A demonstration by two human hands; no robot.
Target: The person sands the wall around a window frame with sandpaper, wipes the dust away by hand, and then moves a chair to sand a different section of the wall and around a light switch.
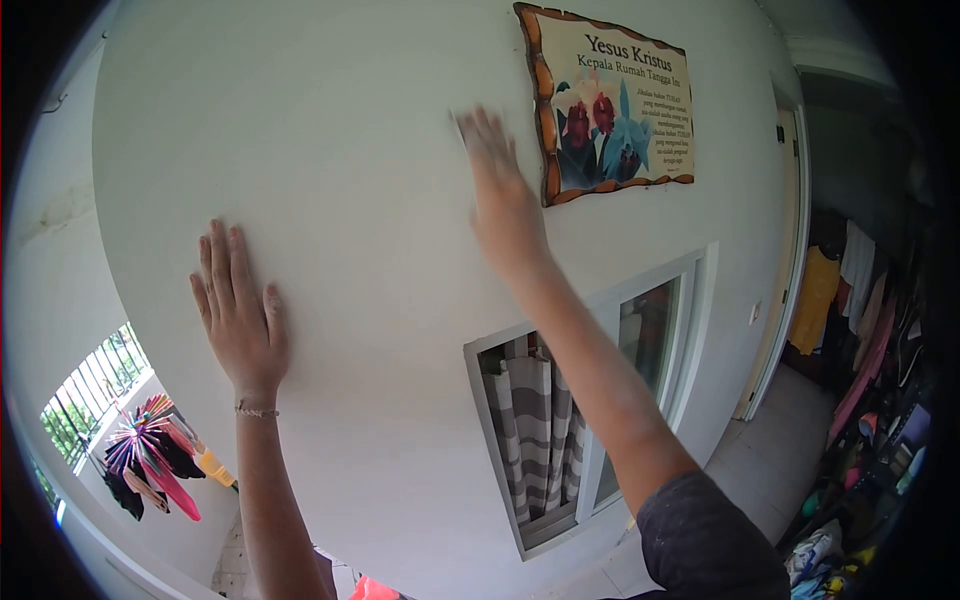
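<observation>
Nearest the camera, the dark sleeve and right forearm run up to the right hand, which lies high on the white wall. Its fingers look stretched and close together, flat to the surface. The hand is smeared with blur, so I cannot tell whether it presses something; a pale grey corner shows at its fingertips and may be a sheet or pad. The left hand sits lower and well to the left of the right one, with a thin bracelet at the wrist. It is spread open, palm and fingers pressed on bare wall, holding nothing. A framed plaque hangs just to the right of the right hand, its wavy brown edge near the knuckles. Risk, as I judge it: a sideways stroke of that hand could clip the frame, tilt it or knock it off its hanging. Below the right forearm is a window with a striped curtain; a dropped plaque would fall that way. Both arms are at full reach, so a slip of the bracing left palm could cost balance. Far below the left hand hangs a peg rack with coloured clips. Far off to the right, hanging clothes crowd a passage.
</observation>
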